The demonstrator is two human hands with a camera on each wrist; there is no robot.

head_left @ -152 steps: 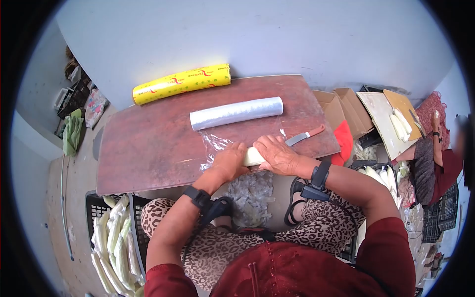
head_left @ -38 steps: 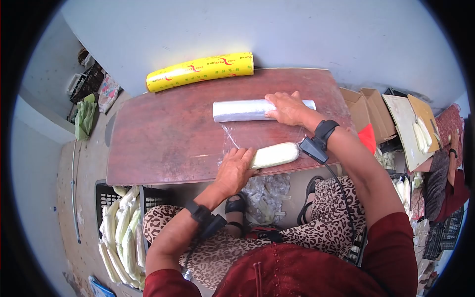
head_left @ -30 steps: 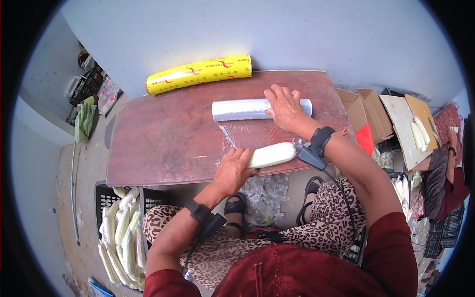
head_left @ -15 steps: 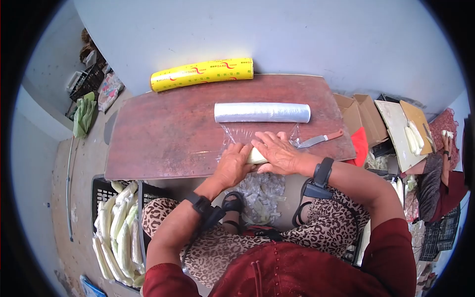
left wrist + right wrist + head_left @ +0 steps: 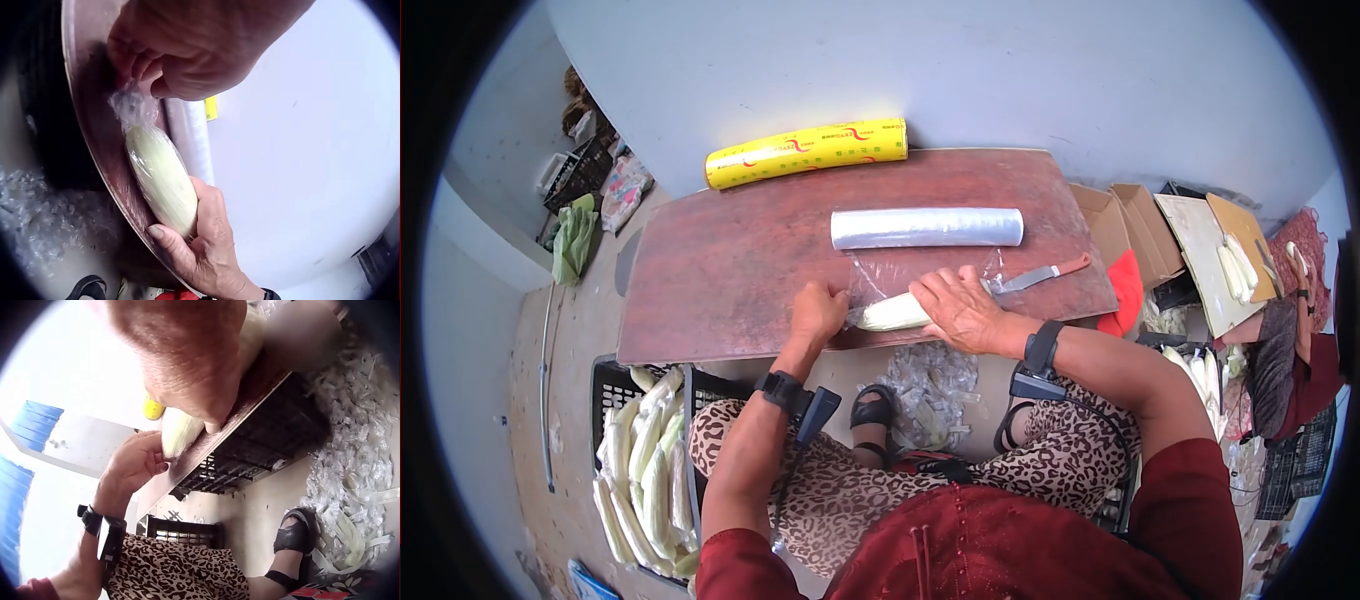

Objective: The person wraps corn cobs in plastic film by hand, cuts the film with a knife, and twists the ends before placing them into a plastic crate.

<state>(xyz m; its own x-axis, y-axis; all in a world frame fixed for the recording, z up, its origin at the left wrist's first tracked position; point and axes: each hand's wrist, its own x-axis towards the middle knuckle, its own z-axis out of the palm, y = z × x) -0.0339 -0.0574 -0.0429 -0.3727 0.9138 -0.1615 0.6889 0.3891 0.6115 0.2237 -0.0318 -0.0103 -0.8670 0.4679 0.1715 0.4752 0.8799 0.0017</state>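
Note:
A pale corn cob [image 5: 892, 313], wrapped in clear film, lies at the table's front edge. My left hand [image 5: 818, 310] pinches the gathered film at its left end; the left wrist view shows the twisted film [image 5: 134, 106] between the fingertips. My right hand [image 5: 965, 308] grips the cob's other end, thumb on the near side and fingers over the top. Behind the cob rests a roll of clear film [image 5: 926, 228], with a thin sheet [image 5: 880, 272] stretching from it towards the cob. A knife [image 5: 1048, 272] with an orange handle lies right of my right hand.
A yellow printed roll [image 5: 807, 152] lies at the table's [image 5: 700, 285] back edge. Crates of corn stand at left [image 5: 605, 385] and right. Film scraps [image 5: 935, 400] cover the floor below. Cardboard boxes [image 5: 1145, 235] and another person's arm [image 5: 1303, 300] are at the right.
The film roll was released by my right hand, which came back to the cob. The cob was rolled in film, and my left hand moved left to its end, pinching the film.

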